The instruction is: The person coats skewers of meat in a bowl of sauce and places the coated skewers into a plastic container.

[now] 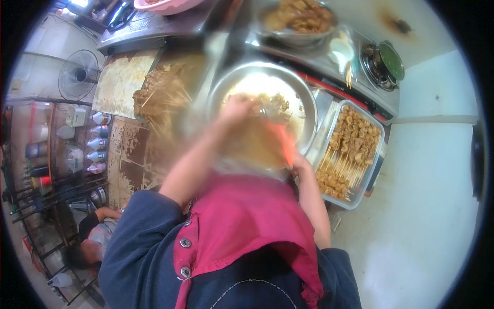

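A wide steel basin [308, 127] lies in front of me, with small brown meat pieces [281, 102] and a thin layer of liquid in it. My left hand [241, 107] is inside the basin, its fingers bent and blurred; whether they hold anything is unclear. At the basin's near right rim, my right hand [301, 164] is closed around the end of an orange-red object [285, 145]. This object slants into the basin and is too blurred to name exactly.
Right of the basin, a clear plastic tub [362, 197] holds skewered meat [353, 135]. More skewers [162, 92] are heaped at left. A steel bowl of meat [299, 19] sits on the gas stove [359, 77]. A fan [79, 75] and a person [96, 235] are farther left.
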Demonstrator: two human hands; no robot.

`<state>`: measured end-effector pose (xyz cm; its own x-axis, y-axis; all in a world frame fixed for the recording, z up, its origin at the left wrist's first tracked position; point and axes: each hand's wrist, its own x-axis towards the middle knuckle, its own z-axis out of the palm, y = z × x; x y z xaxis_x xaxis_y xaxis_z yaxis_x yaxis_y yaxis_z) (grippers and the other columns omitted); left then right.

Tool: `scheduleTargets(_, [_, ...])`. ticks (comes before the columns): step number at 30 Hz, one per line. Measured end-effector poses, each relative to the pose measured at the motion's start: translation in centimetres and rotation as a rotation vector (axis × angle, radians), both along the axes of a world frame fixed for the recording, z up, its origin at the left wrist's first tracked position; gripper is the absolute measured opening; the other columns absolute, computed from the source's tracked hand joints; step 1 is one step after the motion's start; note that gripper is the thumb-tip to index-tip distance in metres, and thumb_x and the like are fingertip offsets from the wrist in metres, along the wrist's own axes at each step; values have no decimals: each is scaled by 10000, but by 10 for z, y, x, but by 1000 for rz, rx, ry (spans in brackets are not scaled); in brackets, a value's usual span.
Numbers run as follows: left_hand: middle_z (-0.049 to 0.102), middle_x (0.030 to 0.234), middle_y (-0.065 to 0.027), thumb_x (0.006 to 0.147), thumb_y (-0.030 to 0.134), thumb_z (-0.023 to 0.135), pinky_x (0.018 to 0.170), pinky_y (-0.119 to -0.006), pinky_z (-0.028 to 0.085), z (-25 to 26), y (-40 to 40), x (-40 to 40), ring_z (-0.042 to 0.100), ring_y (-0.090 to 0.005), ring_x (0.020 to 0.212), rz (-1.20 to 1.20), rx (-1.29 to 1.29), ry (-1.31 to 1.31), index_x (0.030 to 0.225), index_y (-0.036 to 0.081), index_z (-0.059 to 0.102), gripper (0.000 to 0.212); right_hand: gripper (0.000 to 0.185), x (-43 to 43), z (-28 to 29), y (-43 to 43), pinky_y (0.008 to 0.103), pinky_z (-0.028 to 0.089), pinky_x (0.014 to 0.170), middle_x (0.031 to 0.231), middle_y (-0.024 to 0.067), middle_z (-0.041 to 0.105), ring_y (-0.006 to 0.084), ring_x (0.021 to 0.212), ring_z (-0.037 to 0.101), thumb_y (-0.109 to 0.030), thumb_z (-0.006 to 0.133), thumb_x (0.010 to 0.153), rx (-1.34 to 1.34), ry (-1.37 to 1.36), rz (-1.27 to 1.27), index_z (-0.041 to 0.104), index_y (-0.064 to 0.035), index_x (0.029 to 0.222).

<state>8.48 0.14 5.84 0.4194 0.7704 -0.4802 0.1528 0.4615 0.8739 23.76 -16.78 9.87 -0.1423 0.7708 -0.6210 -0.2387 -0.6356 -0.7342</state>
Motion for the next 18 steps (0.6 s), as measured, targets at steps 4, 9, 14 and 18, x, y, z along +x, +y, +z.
scheduleTargets(4, [555, 845, -38, 927, 102, 486, 596, -219, 488, 6, -8, -1, 564, -101, 712, -122, -81, 31, 951, 10, 518, 101, 577, 1, -11, 3, 242, 389, 507, 645, -18, 455, 85, 559, 448, -586, 547, 813, 64, -35, -11, 572, -17, 902])
scheduleTargets(9, [539, 820, -12, 916, 119, 514, 573, -224, 477, 10, -17, 2, 528, -83, 661, -150, -108, -45, 953, 26, 525, 100, 589, -2, -30, 9, 242, 393, 509, 643, -14, 453, 84, 557, 441, -583, 561, 806, 66, 51, -106, 578, -5, 912])
scheduleTargets(14, [543, 807, -2, 906, 123, 534, 568, -221, 472, 18, -15, 2, 526, -80, 643, -165, -161, -30, 940, 33, 535, 96, 564, 3, -36, 6, 225, 395, 454, 608, 2, 483, 79, 496, 463, -560, 565, 816, 171, 0, -42, 578, 3, 855])
scheduleTargets(18, [561, 824, 5, 889, 133, 568, 573, -212, 470, -19, -7, -8, 537, -73, 643, -384, -72, 120, 911, 36, 563, 100, 519, 7, -40, 9, 218, 393, 414, 588, 16, 504, 77, 468, 482, -523, 565, 833, 155, -56, -91, 560, -8, 776])
